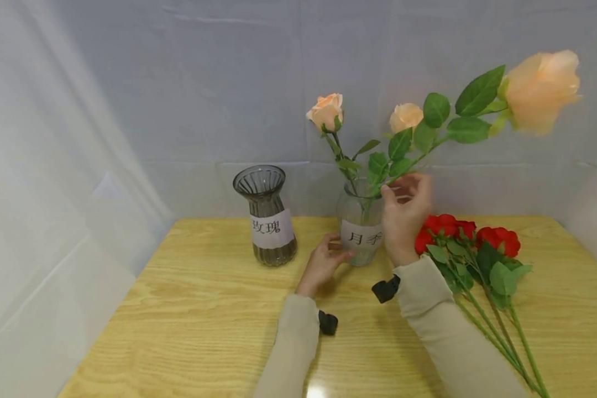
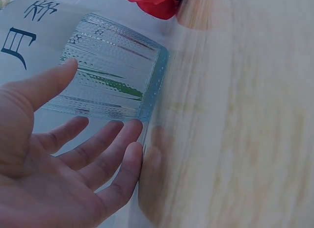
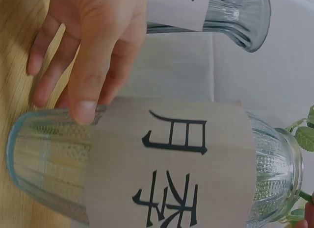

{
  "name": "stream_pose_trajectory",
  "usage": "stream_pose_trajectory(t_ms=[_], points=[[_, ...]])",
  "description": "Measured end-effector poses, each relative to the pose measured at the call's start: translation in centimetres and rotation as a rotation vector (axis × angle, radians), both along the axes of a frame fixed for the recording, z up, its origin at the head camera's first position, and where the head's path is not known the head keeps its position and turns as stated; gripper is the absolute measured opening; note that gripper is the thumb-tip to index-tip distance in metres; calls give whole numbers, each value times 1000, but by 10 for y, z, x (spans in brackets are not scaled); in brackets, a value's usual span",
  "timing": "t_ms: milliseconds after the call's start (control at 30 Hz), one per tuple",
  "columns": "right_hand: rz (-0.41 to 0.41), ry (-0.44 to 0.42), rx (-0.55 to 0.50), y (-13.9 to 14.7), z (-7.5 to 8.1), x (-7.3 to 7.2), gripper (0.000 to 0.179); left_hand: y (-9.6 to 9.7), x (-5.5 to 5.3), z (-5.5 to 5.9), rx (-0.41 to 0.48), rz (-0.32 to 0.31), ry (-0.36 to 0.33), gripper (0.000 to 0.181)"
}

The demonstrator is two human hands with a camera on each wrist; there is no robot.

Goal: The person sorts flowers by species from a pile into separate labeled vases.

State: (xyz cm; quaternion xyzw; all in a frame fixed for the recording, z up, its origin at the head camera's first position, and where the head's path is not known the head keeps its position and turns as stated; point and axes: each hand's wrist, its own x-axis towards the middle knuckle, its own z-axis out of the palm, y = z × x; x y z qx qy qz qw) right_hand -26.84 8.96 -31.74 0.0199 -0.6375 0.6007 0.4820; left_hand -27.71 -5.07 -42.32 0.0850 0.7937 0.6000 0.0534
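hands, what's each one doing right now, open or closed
Left hand: open, touching the clear vase.
Right hand: closed, holding a peach rose by its stem.

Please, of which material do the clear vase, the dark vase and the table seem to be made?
Clear vase: probably glass; glossy, see-through, with a raised pattern. Dark vase: glass or perhaps plastic; smoky, shiny, ribbed, partly see-through. Table: wood or wood-look surface; lightly glossy, showing grain lines and a bright reflection.

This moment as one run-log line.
left hand: at clear vase | right hand: holds peach flower, stem at vase mouth | red flowers: on table
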Motion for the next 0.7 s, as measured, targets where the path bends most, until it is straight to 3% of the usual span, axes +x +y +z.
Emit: stream_pose_trajectory(t_ms=[300,400,633,700], points=[[28,-93,100,-1,-2,4,8,1,0,0,3,7,-1,55],[42,-106,160,0,0,3,12,0,-1,-1,0,5,7,55],[0,-207,391,5,3,2,18,-3,-1,-2,20,-20,23,57],[-10,-255,497,7,5,2,19,-5,-3,-8,23,-32,56,58]])
